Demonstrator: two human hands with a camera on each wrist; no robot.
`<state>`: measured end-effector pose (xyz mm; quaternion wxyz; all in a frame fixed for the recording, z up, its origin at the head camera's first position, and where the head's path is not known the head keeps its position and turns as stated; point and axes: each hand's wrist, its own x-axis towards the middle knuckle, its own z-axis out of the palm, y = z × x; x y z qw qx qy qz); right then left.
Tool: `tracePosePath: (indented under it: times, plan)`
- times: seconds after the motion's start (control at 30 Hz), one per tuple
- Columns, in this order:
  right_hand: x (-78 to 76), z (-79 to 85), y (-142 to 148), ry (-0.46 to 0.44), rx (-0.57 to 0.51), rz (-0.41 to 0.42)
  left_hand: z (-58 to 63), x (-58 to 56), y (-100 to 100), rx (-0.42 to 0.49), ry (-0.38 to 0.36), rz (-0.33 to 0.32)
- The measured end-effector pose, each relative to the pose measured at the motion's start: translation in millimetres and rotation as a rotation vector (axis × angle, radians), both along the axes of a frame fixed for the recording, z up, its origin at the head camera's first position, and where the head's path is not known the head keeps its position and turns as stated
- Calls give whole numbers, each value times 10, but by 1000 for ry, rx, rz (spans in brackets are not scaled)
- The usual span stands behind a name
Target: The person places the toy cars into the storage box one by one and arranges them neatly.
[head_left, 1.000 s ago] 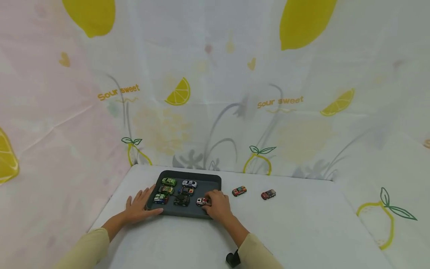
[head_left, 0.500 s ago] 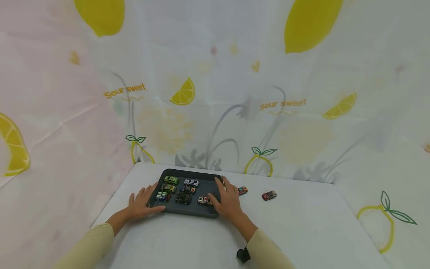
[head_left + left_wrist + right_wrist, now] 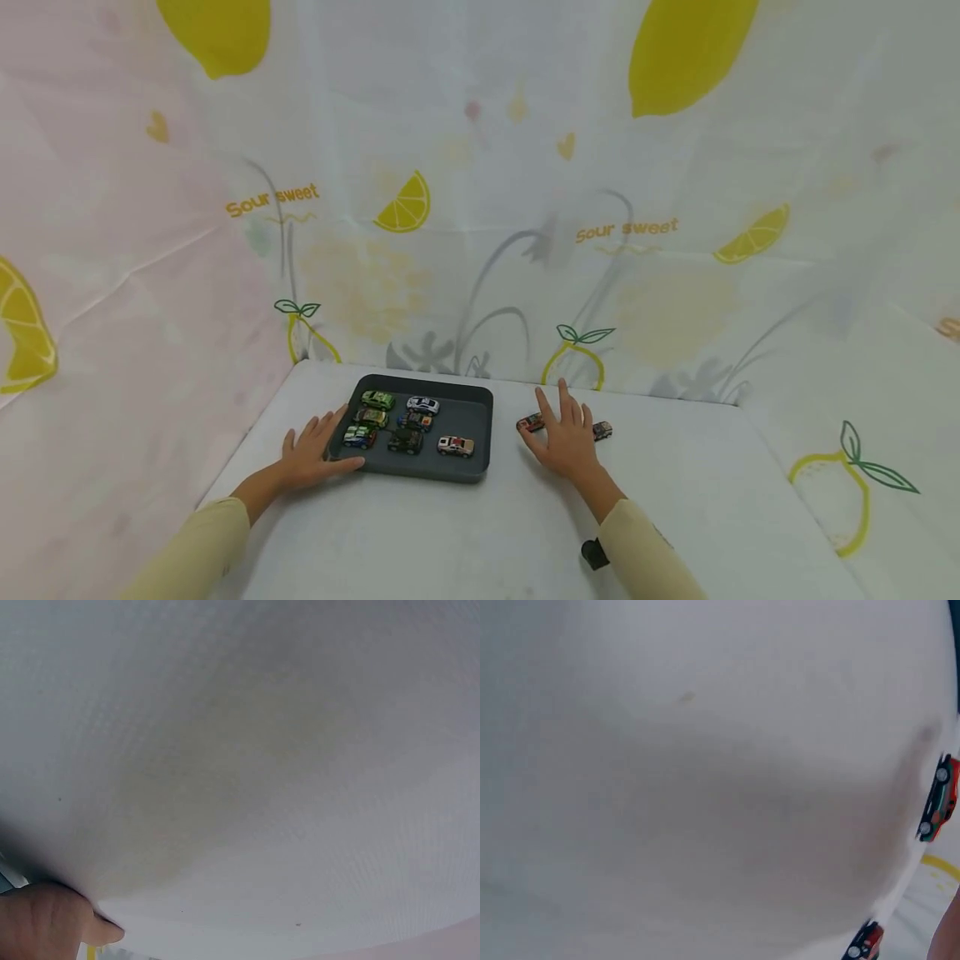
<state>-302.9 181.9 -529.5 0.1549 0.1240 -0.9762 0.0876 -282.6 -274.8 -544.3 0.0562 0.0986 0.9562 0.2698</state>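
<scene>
The right hand (image 3: 566, 440) lay flat with fingers spread on the table (image 3: 675, 500), between an orange toy car (image 3: 529, 422) and a red toy car (image 3: 602, 430). The left hand (image 3: 311, 454) rested open against the near left corner of the dark tray (image 3: 472, 408), which held seven toy cars.

red car (image 3: 602, 430): half behind right hand (image 3: 566, 437) | orange car (image 3: 939, 798): cut by edge

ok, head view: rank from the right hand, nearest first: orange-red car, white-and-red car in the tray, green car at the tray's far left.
From the right hand:
1. Orange-red car, on the table by its thumb side.
2. White-and-red car, tray's near right.
3. Green car, tray's far-left corner.
</scene>
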Motion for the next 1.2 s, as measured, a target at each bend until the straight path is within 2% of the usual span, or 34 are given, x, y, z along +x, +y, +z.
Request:
tracePosePath:
  times: [0.2, 0.43, 0.53, 0.73, 0.93, 1.2]
  plan:
    - [34, -82, 151, -52, 29, -27, 0, 39, 10, -26, -11, 7]
    - [49, -159, 311, -32, 66, -41, 10, 64, 30, -10, -20, 7]
    - [58, -179, 380, -73, 67, -59, 15, 56, 32, -14, -18, 5]
    - [71, -125, 526, -173, 42, -128, 48, 33, 37, -15, -27, 4]
    - [44, -51, 697, -231, 45, -183, 48, -2, 13, -24, -14, -2]
    - [84, -17, 909, -193, -16, -236, 39, -12, 9, -21, -6, -6]
